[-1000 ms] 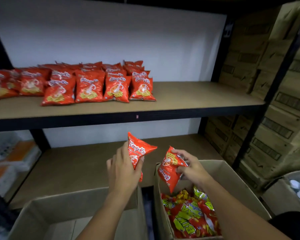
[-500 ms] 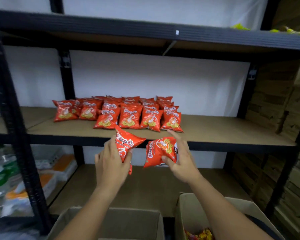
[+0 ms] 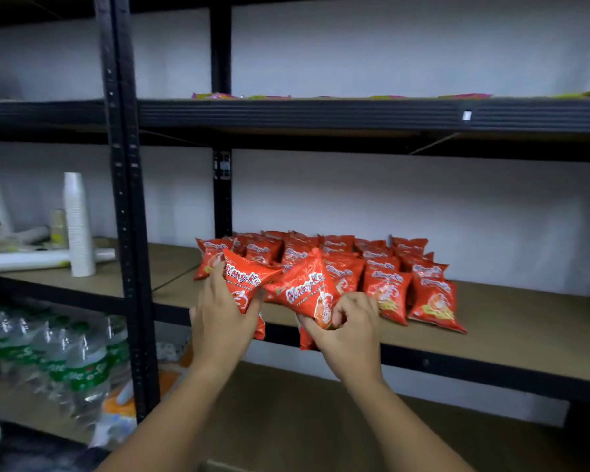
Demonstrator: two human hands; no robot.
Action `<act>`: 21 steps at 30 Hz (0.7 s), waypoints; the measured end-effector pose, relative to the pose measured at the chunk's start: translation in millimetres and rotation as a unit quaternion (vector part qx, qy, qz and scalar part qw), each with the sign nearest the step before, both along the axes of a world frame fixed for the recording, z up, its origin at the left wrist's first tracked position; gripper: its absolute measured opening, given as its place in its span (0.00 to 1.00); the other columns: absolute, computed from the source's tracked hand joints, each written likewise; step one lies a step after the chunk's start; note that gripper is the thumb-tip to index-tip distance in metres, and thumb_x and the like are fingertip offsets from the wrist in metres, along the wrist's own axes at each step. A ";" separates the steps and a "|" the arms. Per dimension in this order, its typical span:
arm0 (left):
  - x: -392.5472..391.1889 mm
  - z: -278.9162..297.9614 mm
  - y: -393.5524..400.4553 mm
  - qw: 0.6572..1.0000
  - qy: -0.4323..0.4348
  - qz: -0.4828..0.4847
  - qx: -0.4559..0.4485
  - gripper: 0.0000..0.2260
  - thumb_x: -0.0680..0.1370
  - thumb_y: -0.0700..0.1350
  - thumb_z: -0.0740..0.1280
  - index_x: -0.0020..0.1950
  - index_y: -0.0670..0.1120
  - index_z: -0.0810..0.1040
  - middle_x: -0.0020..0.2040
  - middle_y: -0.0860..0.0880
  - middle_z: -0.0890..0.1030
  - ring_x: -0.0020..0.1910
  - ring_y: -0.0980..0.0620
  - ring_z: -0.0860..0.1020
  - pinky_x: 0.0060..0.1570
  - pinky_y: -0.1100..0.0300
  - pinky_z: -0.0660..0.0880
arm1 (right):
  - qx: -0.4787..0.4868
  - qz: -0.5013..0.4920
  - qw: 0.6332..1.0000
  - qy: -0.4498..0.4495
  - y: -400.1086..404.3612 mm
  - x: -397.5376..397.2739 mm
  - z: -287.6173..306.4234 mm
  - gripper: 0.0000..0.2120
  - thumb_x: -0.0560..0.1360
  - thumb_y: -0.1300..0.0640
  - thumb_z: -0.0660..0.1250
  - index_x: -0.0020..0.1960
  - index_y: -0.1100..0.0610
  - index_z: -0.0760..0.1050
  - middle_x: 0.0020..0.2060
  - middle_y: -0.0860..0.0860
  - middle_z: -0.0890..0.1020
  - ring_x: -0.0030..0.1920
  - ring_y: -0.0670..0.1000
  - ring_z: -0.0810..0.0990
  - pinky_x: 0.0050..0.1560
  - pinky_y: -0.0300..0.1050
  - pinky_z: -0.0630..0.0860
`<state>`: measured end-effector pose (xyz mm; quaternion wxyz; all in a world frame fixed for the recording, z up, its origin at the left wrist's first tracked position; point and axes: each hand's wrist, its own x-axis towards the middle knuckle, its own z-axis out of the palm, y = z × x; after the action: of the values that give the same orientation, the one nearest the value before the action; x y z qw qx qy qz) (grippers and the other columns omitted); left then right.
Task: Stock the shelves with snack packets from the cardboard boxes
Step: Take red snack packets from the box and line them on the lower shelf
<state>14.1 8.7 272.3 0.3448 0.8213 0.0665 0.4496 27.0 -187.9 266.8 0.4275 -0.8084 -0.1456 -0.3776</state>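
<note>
Facing the black shelving rack (image 3: 125,212), which fills the frame; its middle shelf (image 3: 511,321) runs across the centre. Rows of red prawn-cracker packets (image 3: 389,277) stand on it, centre to right. My left hand (image 3: 223,318) grips one red packet (image 3: 244,284) at frame centre, and my right hand (image 3: 349,330) pinches a second packet (image 3: 309,291) just beside it, both at the shelf's front edge. Stacked white cups (image 3: 77,223) stand at left, with water bottles (image 3: 58,356) at lower left.

Brown shelf board (image 3: 491,321), rows of red snack packets (image 3: 389,267) on it
</note>
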 end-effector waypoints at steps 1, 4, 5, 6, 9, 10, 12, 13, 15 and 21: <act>6.2 3.2 8.4 1.000 -0.001 0.002 -0.007 0.37 0.74 0.64 0.70 0.76 0.53 0.57 0.69 0.50 0.71 0.67 0.47 0.72 0.64 0.39 0.71 | -0.009 -0.014 1.000 -0.016 9.9 8.1 0.9 0.29 0.62 0.41 0.79 0.32 0.51 0.58 0.37 0.44 0.70 0.45 0.47 0.68 0.43 0.41 0.67; 28.3 9.9 36.1 1.000 -0.004 0.010 -0.018 0.36 0.74 0.62 0.71 0.76 0.53 0.58 0.68 0.51 0.72 0.66 0.48 0.73 0.63 0.40 0.72 | -0.043 -0.007 0.999 -0.021 46.3 29.8 5.1 0.24 0.66 0.36 0.74 0.40 0.49 0.63 0.40 0.45 0.72 0.46 0.48 0.70 0.45 0.45 0.72; 35.7 11.7 45.2 1.000 -0.004 0.013 -0.018 0.36 0.74 0.62 0.70 0.76 0.54 0.57 0.68 0.51 0.71 0.66 0.48 0.73 0.63 0.40 0.72 | -0.051 0.003 0.999 -0.008 58.8 36.4 4.6 0.23 0.68 0.36 0.73 0.49 0.47 0.66 0.45 0.46 0.74 0.49 0.49 0.72 0.47 0.47 0.74; 43.9 12.6 55.3 1.000 -0.004 0.016 -0.015 0.37 0.74 0.63 0.70 0.76 0.54 0.56 0.69 0.51 0.71 0.67 0.48 0.72 0.63 0.40 0.72 | -0.062 0.005 0.998 0.004 72.1 42.3 4.6 0.27 0.70 0.36 0.71 0.60 0.45 0.64 0.50 0.48 0.74 0.53 0.50 0.73 0.50 0.49 0.76; 70.2 13.5 84.4 1.000 0.012 0.021 -0.009 0.39 0.75 0.66 0.67 0.78 0.53 0.52 0.70 0.50 0.70 0.68 0.47 0.72 0.64 0.41 0.72 | -0.137 -0.045 0.989 -0.025 111.4 63.7 0.4 0.34 0.75 0.37 0.66 0.74 0.42 0.54 0.54 0.54 0.72 0.50 0.55 0.76 0.49 0.52 0.78; 79.3 13.4 92.7 0.999 0.022 0.025 -0.007 0.40 0.74 0.67 0.65 0.78 0.53 0.51 0.71 0.49 0.70 0.68 0.47 0.72 0.65 0.40 0.72 | -0.159 -0.060 0.985 -0.031 123.6 68.6 1.4 0.34 0.76 0.37 0.65 0.75 0.41 0.52 0.54 0.55 0.72 0.48 0.55 0.76 0.47 0.51 0.78; 97.5 12.5 107.2 0.999 0.043 0.033 -0.006 0.41 0.75 0.67 0.64 0.79 0.55 0.47 0.71 0.48 0.69 0.68 0.45 0.72 0.64 0.38 0.72 | -0.183 -0.073 0.980 -0.019 144.7 82.1 2.0 0.33 0.77 0.36 0.61 0.76 0.38 0.49 0.56 0.57 0.70 0.46 0.56 0.76 0.47 0.50 0.78; 106.8 11.9 113.9 0.998 0.056 0.039 -0.002 0.41 0.75 0.67 0.63 0.79 0.56 0.44 0.71 0.47 0.69 0.68 0.44 0.72 0.65 0.37 0.71 | -0.188 -0.072 0.980 0.000 153.6 89.6 2.2 0.32 0.78 0.35 0.59 0.76 0.38 0.47 0.58 0.58 0.68 0.46 0.56 0.76 0.47 0.50 0.78; 124.8 10.5 126.1 0.995 0.089 0.054 0.010 0.42 0.76 0.67 0.60 0.79 0.55 0.39 0.71 0.45 0.68 0.68 0.42 0.72 0.65 0.36 0.70 | -0.186 -0.068 0.979 0.042 170.8 104.3 1.8 0.33 0.77 0.33 0.56 0.76 0.40 0.45 0.59 0.57 0.66 0.48 0.55 0.76 0.49 0.48 0.78; 174.8 -5.0 147.1 0.992 0.125 0.013 0.020 0.40 0.78 0.66 0.58 0.77 0.61 0.32 0.73 0.45 0.64 0.68 0.41 0.71 0.64 0.35 0.69 | -0.186 -0.114 0.973 0.069 209.4 138.8 -10.6 0.42 0.74 0.30 0.59 0.77 0.55 0.53 0.60 0.56 0.71 0.54 0.53 0.76 0.56 0.49 0.72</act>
<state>188.9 155.7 267.3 0.3114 0.8771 0.1104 0.3485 165.8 21.5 256.2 0.2327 -0.9092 -0.0901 -0.3334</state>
